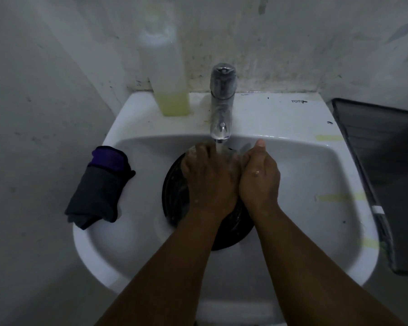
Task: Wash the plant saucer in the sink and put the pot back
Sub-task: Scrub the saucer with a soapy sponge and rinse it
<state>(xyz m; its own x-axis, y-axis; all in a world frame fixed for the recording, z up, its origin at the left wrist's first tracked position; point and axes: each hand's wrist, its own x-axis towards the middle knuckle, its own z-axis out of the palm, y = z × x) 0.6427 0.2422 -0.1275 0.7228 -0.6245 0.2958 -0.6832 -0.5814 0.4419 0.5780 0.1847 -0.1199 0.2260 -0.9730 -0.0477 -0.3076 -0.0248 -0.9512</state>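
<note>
While water is running from chrome tap (219,118), left hand (207,177) and right hand (259,177) are meeting under stream, fingers relaxed, gripping nothing. Round dark plastic plant saucer (174,191) is lying below them in white ceramic sink (304,184). Step in hand: likely rinsing. Next move is calling for lifting saucer out, perhaps drying with grey-and-purple folded cloth (99,187) on sink's left rim. Pot not in view.

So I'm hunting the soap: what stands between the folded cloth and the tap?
A clear bottle of yellowish liquid, on the sink ledge, head view.
</note>
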